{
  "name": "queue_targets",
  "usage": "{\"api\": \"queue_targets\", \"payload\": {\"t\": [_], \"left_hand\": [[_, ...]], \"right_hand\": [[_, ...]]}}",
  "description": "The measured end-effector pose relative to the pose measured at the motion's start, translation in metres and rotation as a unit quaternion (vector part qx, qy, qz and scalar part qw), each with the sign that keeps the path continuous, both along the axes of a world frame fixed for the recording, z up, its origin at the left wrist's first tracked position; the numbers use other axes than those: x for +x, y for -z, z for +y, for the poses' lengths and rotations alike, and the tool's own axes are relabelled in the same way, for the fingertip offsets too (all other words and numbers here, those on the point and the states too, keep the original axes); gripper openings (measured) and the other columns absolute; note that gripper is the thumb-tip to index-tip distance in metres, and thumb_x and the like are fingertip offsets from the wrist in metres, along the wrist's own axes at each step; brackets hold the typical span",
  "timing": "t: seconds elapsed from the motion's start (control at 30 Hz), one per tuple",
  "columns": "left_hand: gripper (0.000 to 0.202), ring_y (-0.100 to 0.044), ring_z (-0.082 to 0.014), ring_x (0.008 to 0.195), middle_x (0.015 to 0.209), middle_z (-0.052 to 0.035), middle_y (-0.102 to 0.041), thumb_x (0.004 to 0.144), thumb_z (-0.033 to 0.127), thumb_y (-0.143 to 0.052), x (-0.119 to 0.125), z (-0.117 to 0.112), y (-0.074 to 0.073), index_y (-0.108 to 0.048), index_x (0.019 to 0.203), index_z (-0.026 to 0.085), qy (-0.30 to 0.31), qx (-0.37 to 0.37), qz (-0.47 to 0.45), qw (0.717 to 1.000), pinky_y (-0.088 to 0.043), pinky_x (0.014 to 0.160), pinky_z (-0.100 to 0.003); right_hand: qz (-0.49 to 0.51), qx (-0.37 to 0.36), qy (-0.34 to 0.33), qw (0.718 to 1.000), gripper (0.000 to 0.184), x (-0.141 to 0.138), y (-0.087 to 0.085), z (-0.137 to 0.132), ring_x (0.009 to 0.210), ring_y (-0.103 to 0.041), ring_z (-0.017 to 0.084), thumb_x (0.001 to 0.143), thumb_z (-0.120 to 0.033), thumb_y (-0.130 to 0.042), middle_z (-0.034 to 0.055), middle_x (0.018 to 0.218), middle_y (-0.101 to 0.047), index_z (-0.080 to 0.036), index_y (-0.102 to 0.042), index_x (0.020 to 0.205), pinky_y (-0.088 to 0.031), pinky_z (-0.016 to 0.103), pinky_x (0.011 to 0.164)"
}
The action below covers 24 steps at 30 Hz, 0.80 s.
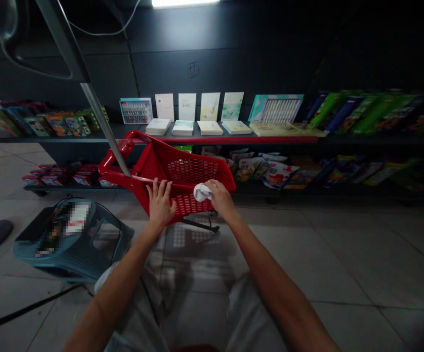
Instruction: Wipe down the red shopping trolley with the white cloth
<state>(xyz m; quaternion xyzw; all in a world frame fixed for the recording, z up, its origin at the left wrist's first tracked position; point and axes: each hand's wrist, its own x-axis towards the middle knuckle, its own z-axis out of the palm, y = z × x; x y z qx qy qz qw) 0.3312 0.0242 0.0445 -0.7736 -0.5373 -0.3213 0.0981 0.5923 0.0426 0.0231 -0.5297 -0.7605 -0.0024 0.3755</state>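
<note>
A red plastic shopping basket (182, 168) on a wheeled frame stands tilted on the tiled floor in front of me. My left hand (159, 203) rests on its near wall with the fingers hooked over the rim. My right hand (219, 198) is closed on a small white cloth (201, 191) and presses it against the basket's near side. A silver pole (102, 122) rises from the basket's left side toward the upper left.
A teal plastic basket (71, 239) lies on the floor at the left, and a dark cable (25, 308) runs below it. Low dark shelves (234, 139) behind hold notebooks, paint sets and colourful packets. Grey floor tiles stretch to the right.
</note>
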Motion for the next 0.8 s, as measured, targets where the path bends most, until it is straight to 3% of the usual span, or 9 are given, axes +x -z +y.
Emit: {"api": "queue_targets", "payload": {"t": [0.13, 0.23, 0.33, 0.43, 0.53, 0.6, 0.7, 0.8], "left_hand": [[0.071, -0.015, -0.0409, 0.161, 0.163, -0.0136, -0.043, 0.086, 0.024, -0.059, 0.006, -0.003, 0.001, -0.044, 0.155, 0.017, -0.001, 0.001, 0.003, 1.000, -0.006, 0.131, -0.068], [0.073, -0.014, -0.0407, 0.162, 0.164, -0.0138, -0.042, 0.085, 0.022, -0.058, 0.009, -0.003, 0.002, -0.042, 0.156, 0.017, 0.003, -0.001, 0.005, 1.000, -0.005, 0.131, -0.068], [0.072, -0.013, -0.0403, 0.162, 0.165, -0.0142, -0.040, 0.087, 0.021, -0.055, 0.010, -0.001, 0.003, -0.040, 0.158, 0.016, 0.014, -0.005, 0.008, 1.000, -0.006, 0.130, -0.069], [0.071, -0.009, -0.0401, 0.162, 0.165, -0.0155, -0.040, 0.090, 0.022, -0.054, 0.011, 0.000, 0.003, -0.039, 0.158, 0.015, 0.024, -0.014, 0.011, 1.000, -0.004, 0.130, -0.069], [0.071, -0.006, -0.0394, 0.163, 0.165, -0.0162, -0.039, 0.090, 0.024, -0.054, 0.012, 0.001, 0.003, -0.038, 0.158, 0.013, 0.026, -0.017, 0.015, 0.999, -0.002, 0.130, -0.069], [0.072, -0.006, -0.0395, 0.163, 0.165, -0.0159, -0.039, 0.089, 0.023, -0.054, 0.014, 0.001, 0.003, -0.038, 0.158, 0.013, 0.022, -0.016, 0.019, 0.999, -0.003, 0.130, -0.069], [0.072, -0.008, -0.0403, 0.162, 0.165, -0.0154, -0.039, 0.088, 0.022, -0.055, 0.017, 0.001, 0.002, -0.040, 0.158, 0.013, 0.010, -0.012, 0.020, 1.000, -0.003, 0.130, -0.069], [0.073, -0.016, -0.0404, 0.161, 0.163, -0.0144, -0.043, 0.087, 0.020, -0.055, 0.016, 0.001, -0.001, -0.042, 0.158, 0.015, 0.010, -0.014, 0.039, 0.999, -0.002, 0.129, -0.070]], "right_hand": [[0.003, 0.026, -0.074, 0.997, 0.067, -0.053, -0.005, -0.006, 0.145, -0.044, 0.024, 0.085, 0.003, -0.045, 0.0119, 0.148, -0.054, -0.025, -0.058, 0.144, -0.038, 0.046, 0.124], [0.001, 0.025, -0.091, 0.996, 0.065, -0.056, -0.004, -0.006, 0.147, -0.042, 0.024, 0.087, 0.002, -0.044, 0.0130, 0.151, -0.052, -0.022, -0.057, 0.146, -0.037, 0.046, 0.125], [0.004, 0.009, -0.066, 0.998, 0.062, -0.021, -0.001, -0.002, 0.141, -0.050, 0.023, 0.087, 0.001, -0.045, 0.0114, 0.148, -0.057, -0.023, -0.062, 0.142, -0.042, 0.042, 0.121], [0.038, -0.032, -0.004, 0.999, 0.053, 0.040, 0.004, 0.003, 0.128, -0.060, 0.024, 0.086, -0.002, -0.047, 0.0111, 0.137, -0.065, -0.022, -0.070, 0.130, -0.048, 0.041, 0.114], [0.080, -0.078, 0.054, 0.992, 0.050, 0.095, 0.009, 0.008, 0.114, -0.066, 0.024, 0.077, 0.001, -0.047, 0.0115, 0.122, -0.072, -0.017, -0.075, 0.115, -0.052, 0.038, 0.105], [0.104, -0.088, 0.083, 0.987, 0.050, 0.111, 0.011, 0.010, 0.110, -0.067, 0.024, 0.072, 0.003, -0.046, 0.0123, 0.117, -0.073, -0.014, -0.076, 0.108, -0.052, 0.037, 0.103], [0.104, -0.064, 0.098, 0.988, 0.050, 0.094, 0.009, 0.007, 0.112, -0.066, 0.026, 0.075, 0.002, -0.046, 0.0136, 0.120, -0.072, -0.014, -0.076, 0.110, -0.051, 0.040, 0.104], [0.076, -0.022, 0.048, 0.996, 0.052, 0.042, 0.004, 0.000, 0.120, -0.061, 0.026, 0.082, 0.002, -0.046, 0.0123, 0.127, -0.069, -0.019, -0.075, 0.120, -0.048, 0.041, 0.110]]}}
